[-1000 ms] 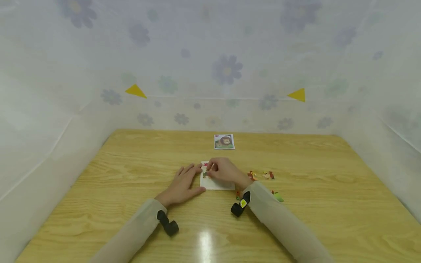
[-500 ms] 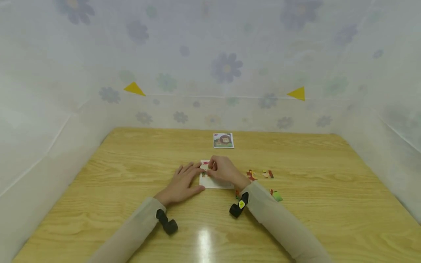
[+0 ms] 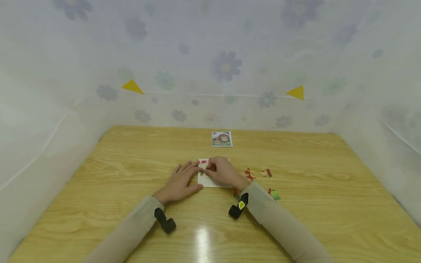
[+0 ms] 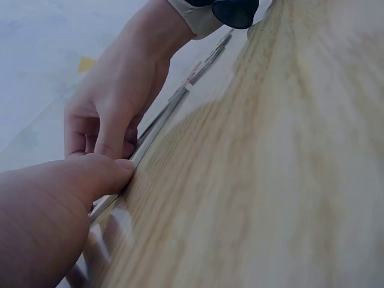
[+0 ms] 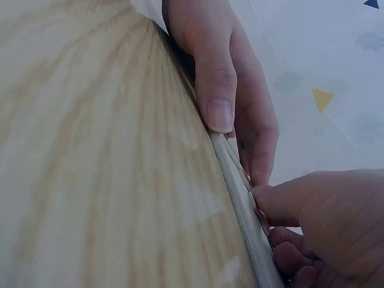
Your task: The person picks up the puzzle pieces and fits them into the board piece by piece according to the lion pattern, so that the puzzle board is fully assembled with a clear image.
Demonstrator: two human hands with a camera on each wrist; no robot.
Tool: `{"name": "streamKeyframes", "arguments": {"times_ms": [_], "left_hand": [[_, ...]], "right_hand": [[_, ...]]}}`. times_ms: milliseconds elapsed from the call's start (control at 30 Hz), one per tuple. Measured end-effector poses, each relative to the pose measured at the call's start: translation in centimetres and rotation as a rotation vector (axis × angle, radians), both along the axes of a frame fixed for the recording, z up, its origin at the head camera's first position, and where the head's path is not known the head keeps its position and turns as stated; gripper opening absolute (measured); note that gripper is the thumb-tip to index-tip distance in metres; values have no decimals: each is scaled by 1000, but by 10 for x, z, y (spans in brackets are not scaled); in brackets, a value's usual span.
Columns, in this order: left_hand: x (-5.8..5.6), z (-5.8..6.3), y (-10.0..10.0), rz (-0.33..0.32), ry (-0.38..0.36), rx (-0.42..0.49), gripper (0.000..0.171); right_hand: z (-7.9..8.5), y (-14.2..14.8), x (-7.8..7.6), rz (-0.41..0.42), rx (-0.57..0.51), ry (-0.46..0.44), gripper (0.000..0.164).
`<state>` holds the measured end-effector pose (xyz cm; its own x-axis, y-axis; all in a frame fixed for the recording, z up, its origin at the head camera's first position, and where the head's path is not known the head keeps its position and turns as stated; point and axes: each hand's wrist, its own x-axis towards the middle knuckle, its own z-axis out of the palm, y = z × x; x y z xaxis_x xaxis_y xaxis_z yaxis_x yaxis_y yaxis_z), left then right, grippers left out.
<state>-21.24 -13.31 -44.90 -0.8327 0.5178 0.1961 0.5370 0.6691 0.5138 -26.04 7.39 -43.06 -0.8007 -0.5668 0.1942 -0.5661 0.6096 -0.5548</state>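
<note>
Standing by a wood-grain tabletop (image 3: 131, 153), a person at work with both hands. A thin white board (image 3: 205, 182) lies flat near the middle, between the hands. Left hand (image 3: 179, 184) rests at the board's left side, fingers spread, grip apart; its thumb touches the near-left corner, a fingertip the left edge. Right hand (image 3: 225, 173) bends over the board and covers much of it. Its grip: thumb and bent fingers close together, low over the surface; I cannot tell whether anything is pinched between them.

On the board, by the right fingertips, a small printed piece (image 3: 203, 172); a pink shape (image 3: 204, 162) shows at the far-left corner.

To the right of the board, loose puzzle pieces: a reddish-brown one (image 3: 250, 174), another with a brown end (image 3: 266, 172) beyond it, and a green one (image 3: 275, 194) nearer the right sleeve (image 3: 286, 223). Farther back, well apart from the hands, a lion picture card (image 3: 222, 139) lies flat. Behind, a pale flowered sheet (image 3: 177, 58).
</note>
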Motion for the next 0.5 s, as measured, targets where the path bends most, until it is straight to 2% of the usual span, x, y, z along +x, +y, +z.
{"name": "streamKeyframes", "arguments": {"times_ms": [200, 367, 500], "left_hand": [[4, 3, -2, 15, -17, -1, 58], [4, 3, 1, 14, -21, 0, 57], [3, 4, 2, 18, -33, 16, 56]], "right_hand": [[-2, -5, 5, 5, -19, 6, 10], [-3, -5, 11, -43, 26, 55, 11], [-3, -5, 15, -41, 53, 98, 12]]}}
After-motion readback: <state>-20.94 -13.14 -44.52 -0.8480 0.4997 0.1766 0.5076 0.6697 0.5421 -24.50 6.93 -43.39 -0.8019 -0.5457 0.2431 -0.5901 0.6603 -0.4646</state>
